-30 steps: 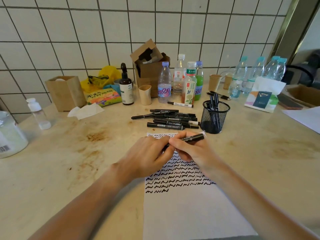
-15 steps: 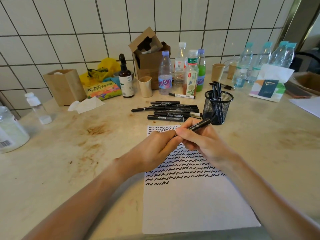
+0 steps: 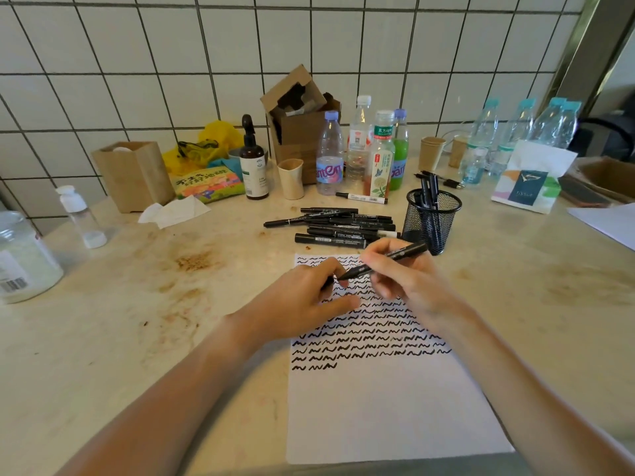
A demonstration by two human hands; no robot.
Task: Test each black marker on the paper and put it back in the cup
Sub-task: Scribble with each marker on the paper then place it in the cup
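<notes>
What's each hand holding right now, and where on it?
Right hand pinches the black marker pen around mid-barrel. Left hand seems to grip a small black cap near the tip, mostly hidden.

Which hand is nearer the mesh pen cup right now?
Right. The right hand grips a black marker whose far end nearly reaches the mesh pen cup. The left hand sits farther off, on the paper, holding what looks like the cap.

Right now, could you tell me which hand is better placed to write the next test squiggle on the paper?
Right, probably. The right hand grips the marker by its barrel, tip pointing down over the paper. The left hand seems to hold only the cap.
</notes>
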